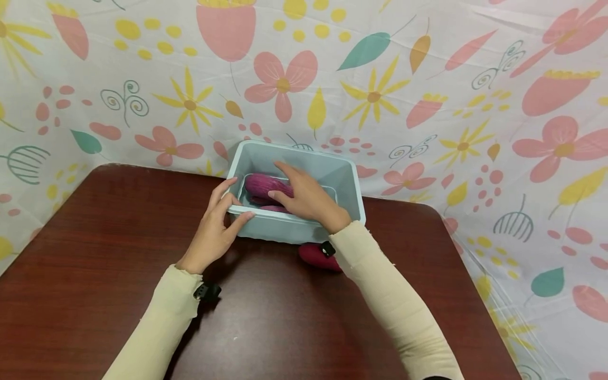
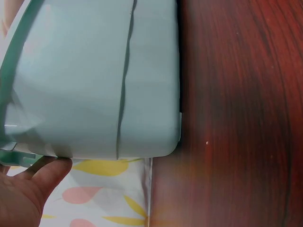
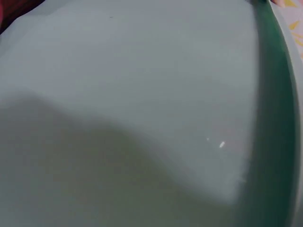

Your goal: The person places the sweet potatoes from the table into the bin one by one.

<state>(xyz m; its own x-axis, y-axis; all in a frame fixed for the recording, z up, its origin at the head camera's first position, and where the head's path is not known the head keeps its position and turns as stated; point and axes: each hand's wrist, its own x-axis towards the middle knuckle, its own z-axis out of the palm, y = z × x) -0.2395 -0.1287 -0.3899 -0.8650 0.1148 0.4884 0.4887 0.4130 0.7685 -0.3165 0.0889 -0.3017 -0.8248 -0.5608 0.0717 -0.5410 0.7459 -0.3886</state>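
A light blue-grey plastic bin (image 1: 280, 227) stands on the table near the patterned cloth. My left hand (image 1: 211, 232) holds its left front corner, fingers over the rim and thumb at the front wall; the left wrist view shows part of this hand (image 2: 28, 198) against the bin's end. Inside the bin lies a streaked purple, long rounded vegetable (image 1: 261, 184), with more purple below it. My right hand (image 1: 309, 195) reaches over the front rim beside it, thumb and index finger spread apart; its other fingers are hidden. The right wrist view shows only the bin's wall (image 3: 165, 71).
A dark pink-red, rounded oblong thing (image 1: 313, 255) lies on the brown wooden table (image 1: 266, 316) before the bin, partly covered by the right wrist camera. A flower-print cloth (image 1: 380, 132) hangs behind and beside the table.
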